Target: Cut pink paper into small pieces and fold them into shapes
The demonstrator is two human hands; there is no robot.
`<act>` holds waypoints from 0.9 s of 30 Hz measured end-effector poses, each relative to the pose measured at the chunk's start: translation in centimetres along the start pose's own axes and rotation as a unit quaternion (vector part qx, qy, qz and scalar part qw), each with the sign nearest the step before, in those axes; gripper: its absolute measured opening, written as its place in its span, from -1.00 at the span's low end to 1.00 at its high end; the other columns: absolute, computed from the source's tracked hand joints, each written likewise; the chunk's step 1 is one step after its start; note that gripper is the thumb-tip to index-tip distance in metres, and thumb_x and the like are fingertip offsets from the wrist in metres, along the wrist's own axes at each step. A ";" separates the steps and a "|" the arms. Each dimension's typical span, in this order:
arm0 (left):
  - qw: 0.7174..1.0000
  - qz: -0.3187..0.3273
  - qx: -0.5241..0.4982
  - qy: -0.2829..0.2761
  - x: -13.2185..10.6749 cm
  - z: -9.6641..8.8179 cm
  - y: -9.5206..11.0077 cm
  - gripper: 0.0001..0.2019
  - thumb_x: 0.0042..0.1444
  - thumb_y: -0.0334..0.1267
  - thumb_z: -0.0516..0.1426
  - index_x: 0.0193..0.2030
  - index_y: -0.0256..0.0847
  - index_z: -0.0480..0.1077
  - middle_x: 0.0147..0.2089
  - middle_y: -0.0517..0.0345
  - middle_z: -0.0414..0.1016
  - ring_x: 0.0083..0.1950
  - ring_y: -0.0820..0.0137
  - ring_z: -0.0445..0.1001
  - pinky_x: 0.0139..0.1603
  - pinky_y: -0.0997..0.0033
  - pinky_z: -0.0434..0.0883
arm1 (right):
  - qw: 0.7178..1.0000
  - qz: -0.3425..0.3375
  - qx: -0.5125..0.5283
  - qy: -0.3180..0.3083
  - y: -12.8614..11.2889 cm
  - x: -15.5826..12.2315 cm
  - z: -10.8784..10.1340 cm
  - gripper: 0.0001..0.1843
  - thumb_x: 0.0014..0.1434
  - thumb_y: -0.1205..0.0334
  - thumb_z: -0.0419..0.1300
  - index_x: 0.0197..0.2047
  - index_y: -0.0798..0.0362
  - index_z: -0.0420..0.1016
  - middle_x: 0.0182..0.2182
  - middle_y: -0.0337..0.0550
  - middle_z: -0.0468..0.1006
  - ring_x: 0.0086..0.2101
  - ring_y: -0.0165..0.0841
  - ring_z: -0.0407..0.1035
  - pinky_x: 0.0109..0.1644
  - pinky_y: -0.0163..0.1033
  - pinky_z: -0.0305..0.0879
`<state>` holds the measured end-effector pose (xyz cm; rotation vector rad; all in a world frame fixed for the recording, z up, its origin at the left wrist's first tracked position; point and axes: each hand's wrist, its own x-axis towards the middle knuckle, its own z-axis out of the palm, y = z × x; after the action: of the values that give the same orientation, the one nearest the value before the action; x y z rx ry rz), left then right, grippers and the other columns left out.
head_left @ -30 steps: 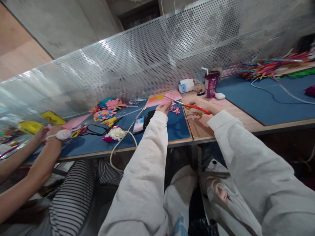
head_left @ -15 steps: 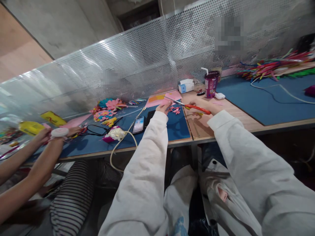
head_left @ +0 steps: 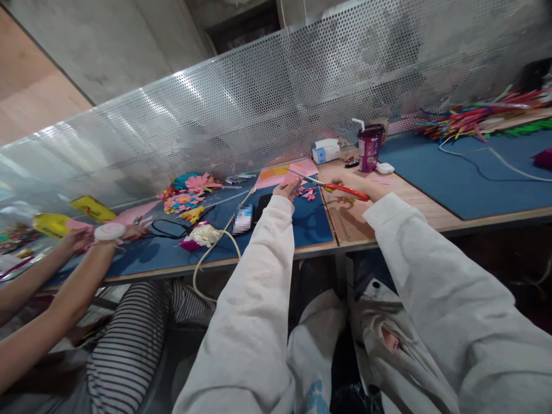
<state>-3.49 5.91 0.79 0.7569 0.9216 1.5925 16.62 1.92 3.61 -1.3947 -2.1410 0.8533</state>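
My right hand point(head_left: 348, 185) is closed around the red handles of a pair of scissors point(head_left: 345, 190), whose blades point left. Against the blades, my left hand point(head_left: 286, 188) pinches a piece of pink paper point(head_left: 297, 177); where the blades meet its edge is too small to make out. Beneath and behind lie pink and orange paper sheets point(head_left: 271, 175). Small pink cut-out pieces point(head_left: 307, 194) rest on the blue mat point(head_left: 310, 221) just right of my left hand.
A purple cup with a straw point(head_left: 370, 148), a tissue pack point(head_left: 326, 151) and a white case point(head_left: 385, 168) stand behind my right hand. Left are a phone point(head_left: 242, 219), a glue gun point(head_left: 192, 214), paper flowers point(head_left: 185, 198) and a co-worker's hands point(head_left: 80, 237). Colourful pipe cleaners point(head_left: 478, 118) lie far right.
My hands, the scissors and the paper look almost unmoved. At the left, the co-worker's hands have shifted slightly, with the wristband a little to the right.
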 end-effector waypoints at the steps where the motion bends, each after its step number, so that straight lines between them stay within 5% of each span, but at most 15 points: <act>1: 1.000 0.009 0.021 -0.011 -0.2 0.0 0.1 -0.89 -0.08 -0.59 0.19 -0.52 -0.38 0.38 -0.40 -0.06 0.51 0.00 0.15 0.46 -0.04 0.19 0.42 | 1.000 0.001 -0.002 0.001 0.0 0.0 0.0 -0.87 -0.05 0.36 0.25 -0.37 0.14 0.41 -0.74 -0.27 0.36 -0.66 -0.42 0.29 -0.58 -0.35 0.27; 10: 0.999 -0.011 0.021 0.031 -0.7 0.6 0.7 -0.85 -0.10 -0.61 0.19 -0.56 -0.37 0.35 -0.33 -0.12 0.52 0.02 0.13 0.45 -0.04 0.19 0.41 | 1.000 0.017 -0.001 -0.001 -0.1 0.1 0.1 -0.83 -0.07 0.33 0.28 -0.35 0.14 0.42 -0.71 -0.24 0.38 -0.63 -0.40 0.33 -0.55 -0.34 0.29; 20: 0.997 0.023 0.061 -0.045 -1.0 -0.1 0.6 -0.95 -0.05 -0.51 0.18 -0.45 -0.37 0.38 -0.31 -0.07 0.52 0.05 0.19 0.43 0.05 0.18 0.35 | 0.999 -0.031 -0.033 -0.009 0.6 0.8 -0.4 -0.82 -0.07 0.36 0.30 -0.34 0.16 0.45 -0.67 -0.20 0.42 -0.58 -0.36 0.37 -0.48 -0.30 0.35; 27: 0.999 -0.006 0.031 -0.008 -0.6 0.1 0.5 -0.91 -0.11 -0.54 0.22 -0.47 -0.36 0.40 -0.33 -0.05 0.52 0.04 0.19 0.44 0.00 0.25 0.39 | 0.998 -0.010 -0.055 0.000 1.5 1.9 0.2 -0.87 0.02 0.46 0.16 -0.29 0.18 0.42 -0.60 -0.16 0.48 -0.58 -0.38 0.39 -0.44 -0.29 0.38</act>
<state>-3.53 5.30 1.22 0.8047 0.9669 1.5513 16.71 4.03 2.51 -1.4228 -2.2275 0.7378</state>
